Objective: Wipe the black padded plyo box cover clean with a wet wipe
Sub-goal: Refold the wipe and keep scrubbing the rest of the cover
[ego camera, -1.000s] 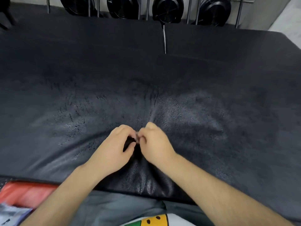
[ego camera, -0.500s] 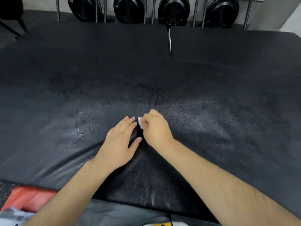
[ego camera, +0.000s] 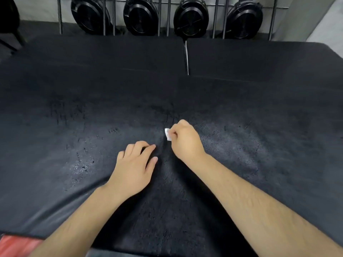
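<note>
Lower left corner: a red object (ego camera: 13,244) shows at the frame edge, its identity not determinable. The black padded cover (ego camera: 259,101) fills nearly the whole view, and its left near portion carries glistening specks and short cracks. The left hand (ego camera: 134,166) rests on the cover near the centre, fingers loosely bent, with nothing in its grasp. Just right of it and slightly farther away, the right hand (ego camera: 186,142) pinches a small folded white wet wipe (ego camera: 167,134) between thumb and fingertips, low over the cover. Whether the wipe actually touches the surface cannot be confirmed. To the right of that hand lies a paler patch with a sheen.

Assessment: the sheen and specks in the near central band suggest moisture from wiping there. The far half, beyond a seam, looks uniformly matte and probably untreated, as do the outer left and right margins. Most of the job appears outstanding.

Markings: none legible on the cover, the wipe, or the black discs (ego camera: 141,17) racked along the back.
</note>
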Tool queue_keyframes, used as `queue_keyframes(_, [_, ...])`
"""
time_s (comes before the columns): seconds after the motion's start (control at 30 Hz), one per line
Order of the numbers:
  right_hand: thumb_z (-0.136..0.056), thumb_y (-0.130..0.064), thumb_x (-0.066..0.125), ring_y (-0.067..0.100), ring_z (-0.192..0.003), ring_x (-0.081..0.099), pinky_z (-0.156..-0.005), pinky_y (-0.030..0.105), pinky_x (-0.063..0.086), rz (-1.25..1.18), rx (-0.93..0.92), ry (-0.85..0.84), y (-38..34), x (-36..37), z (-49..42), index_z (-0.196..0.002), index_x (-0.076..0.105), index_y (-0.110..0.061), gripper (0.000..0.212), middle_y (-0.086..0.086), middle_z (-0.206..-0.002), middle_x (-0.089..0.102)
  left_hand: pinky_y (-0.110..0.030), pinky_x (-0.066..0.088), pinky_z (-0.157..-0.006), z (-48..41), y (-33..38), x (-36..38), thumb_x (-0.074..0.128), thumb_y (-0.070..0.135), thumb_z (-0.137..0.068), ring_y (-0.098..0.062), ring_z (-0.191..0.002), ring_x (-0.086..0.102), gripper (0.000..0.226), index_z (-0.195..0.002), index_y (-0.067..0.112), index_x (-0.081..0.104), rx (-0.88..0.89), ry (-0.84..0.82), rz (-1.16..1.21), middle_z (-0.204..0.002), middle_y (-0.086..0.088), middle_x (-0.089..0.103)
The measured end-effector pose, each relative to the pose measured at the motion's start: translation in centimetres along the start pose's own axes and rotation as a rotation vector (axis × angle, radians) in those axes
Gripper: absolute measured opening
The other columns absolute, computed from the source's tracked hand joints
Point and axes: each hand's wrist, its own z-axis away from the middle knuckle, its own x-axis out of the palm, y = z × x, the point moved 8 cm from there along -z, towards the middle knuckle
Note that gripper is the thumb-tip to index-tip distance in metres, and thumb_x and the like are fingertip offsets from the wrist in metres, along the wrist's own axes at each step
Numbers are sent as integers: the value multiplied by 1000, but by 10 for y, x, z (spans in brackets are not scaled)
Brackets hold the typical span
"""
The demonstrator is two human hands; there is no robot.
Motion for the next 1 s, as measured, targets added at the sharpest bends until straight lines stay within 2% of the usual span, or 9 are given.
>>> queue_keyframes(0.1, [-97,-5,51,23,-80,54,-68,37,51,1,-19,28,-7,1,9,-72,61,-11,28,3,-90,51,-40,30,-107,-28,1,-8,34,59,-98,-18,-138,29,63,-149,23,42,6,-13,34,-151,6,35])
queue_keyframes(0.17, [-101,-15,55,21,-84,56,-72,38,52,-38,-112,-62,-16,20,30,-83,71,-10,24,3,-92,54,-44,15,-120,-47,-1,-7,37,66,-94,-20,-152,7,77,-156,21,29,10,-53,21,-165,2,16])
queue_keyframes(0.3, [-100,-24,57,15,-81,57,-75,34,50,-172,57,45,11,0,-10,-76,68,-11,30,-2,-90,57,-40,-4,-122,-63,-2,11,6,79,-82,-16,-153,-13,99,-160,18,5,20,-124,-50,-167,4,-9])
queue_keyframes(0.43, [-96,-9,55,21,-84,57,-74,39,50,-77,-17,46,-11,7,-8,-72,64,-9,25,2,-90,57,-37,-8,-122,-59,-7,17,6,78,-83,-10,-151,-17,96,-160,21,3,7,-99,-14,-166,9,-11])
queue_keyframes(0.5, [-98,-13,55,21,-89,58,-78,37,50,-98,-73,-66,-16,20,1,-79,69,-7,25,2,-92,58,-37,-9,-122,-61,-8,16,6,79,-82,-9,-150,-19,97,-160,21,3,5,-93,2,-166,10,-12])
queue_keyframes(0.63, [-99,-16,57,18,-87,61,-78,33,51,-165,17,48,-6,5,-39,-77,69,-8,27,1,-96,60,-35,-10,-120,-62,-5,13,25,75,-92,-8,-151,-17,89,-160,22,2,4,-92,48,-166,11,-10])
queue_keyframes(0.77, [-100,-13,52,17,-84,58,-73,31,50,-43,-90,-8,-26,22,-35,-77,68,-11,29,1,-95,58,-34,-10,-120,-61,-7,10,29,72,-92,-8,-151,-15,88,-160,24,0,4,-77,91,-166,11,-8])
queue_keyframes(0.9, [-95,-3,54,21,-61,43,-56,30,35,95,-10,42,-5,-4,-67,-54,33,-21,50,0,-75,40,-37,-8,-122,-61,-8,11,31,74,-92,-8,-151,-15,90,-160,22,4,-7,-103,84,-166,11,-10])
queue_keyframes(1.0, [-91,2,57,23,-64,47,-57,31,41,161,-52,84,-15,-3,-57,-54,32,-22,51,4,-77,43,-41,-1,-122,-63,-10,6,40,72,-92,-10,-152,-11,88,-160,26,8,-47,-149,132,-166,13,-6])
